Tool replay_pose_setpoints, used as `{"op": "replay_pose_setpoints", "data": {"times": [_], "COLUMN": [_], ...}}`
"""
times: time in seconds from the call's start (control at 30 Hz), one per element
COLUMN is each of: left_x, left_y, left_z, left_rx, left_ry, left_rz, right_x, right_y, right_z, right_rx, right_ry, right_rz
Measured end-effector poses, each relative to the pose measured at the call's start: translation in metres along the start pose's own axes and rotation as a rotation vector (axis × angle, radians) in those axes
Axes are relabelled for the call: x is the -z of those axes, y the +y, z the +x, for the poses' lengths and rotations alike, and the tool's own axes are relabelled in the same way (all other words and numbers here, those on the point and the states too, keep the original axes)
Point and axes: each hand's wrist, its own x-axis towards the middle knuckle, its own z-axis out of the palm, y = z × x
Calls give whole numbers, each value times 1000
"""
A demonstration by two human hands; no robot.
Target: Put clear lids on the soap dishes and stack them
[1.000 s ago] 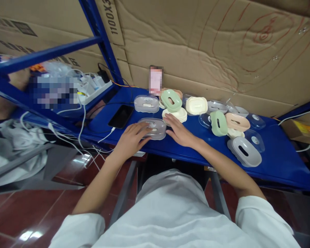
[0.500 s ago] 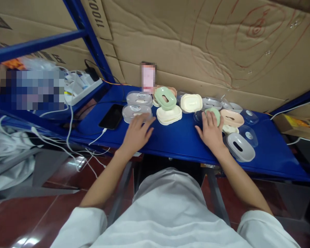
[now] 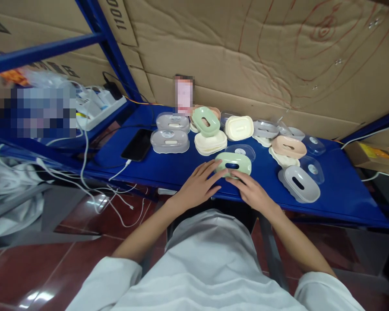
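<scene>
A pale green soap dish (image 3: pixel 244 163) with a dark slot lies near the table's front edge, a clear lid (image 3: pixel 248 151) partly showing behind it. My left hand (image 3: pixel 197 185) reaches its left end with fingers stretched and spread, the fingertips touching the rim. On its front edge, my right hand (image 3: pixel 254 192) has its fingers; that thumb is hidden. Behind my left hand are stacked cream dishes (image 3: pixel 210 142) and grey soap boxes with clear lids (image 3: pixel 170 141). Another green dish (image 3: pixel 204 122) leans on the pile at the back.
To the right lie a peach dish (image 3: pixel 288 147), a grey slotted dish (image 3: pixel 301 183) and clear lids (image 3: pixel 311 169). A cream dish (image 3: pixel 239 128) stands at the back. On the left are a black phone (image 3: pixel 136 144) and white cables (image 3: pixel 86 160). Cardboard (image 3: pixel 213 56) walls the blue table (image 3: pixel 343 190).
My right hand has brought the green soap dish and its clear lid from the right group to the front middle. My left hand has moved right from the grey boxes to the dish.
</scene>
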Motion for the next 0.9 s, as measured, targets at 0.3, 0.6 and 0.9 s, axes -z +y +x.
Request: {"op": "replay_pose_setpoints", "data": {"times": [0.3, 0.6, 0.9], "left_x": [10, 10, 13], "left_y": [-5, -16, -18], "left_z": [-34, -35, -34], "left_rx": [38, 71, 81], "left_ry": [76, 137, 257], "left_rz": [29, -66, -85], "right_x": [7, 17, 12], "right_y": [-31, 4, 60], "right_z": [18, 34, 89], "right_rx": [63, -43, -124], "right_ry": [72, -18, 4], "right_rz": [0, -77, -346]}}
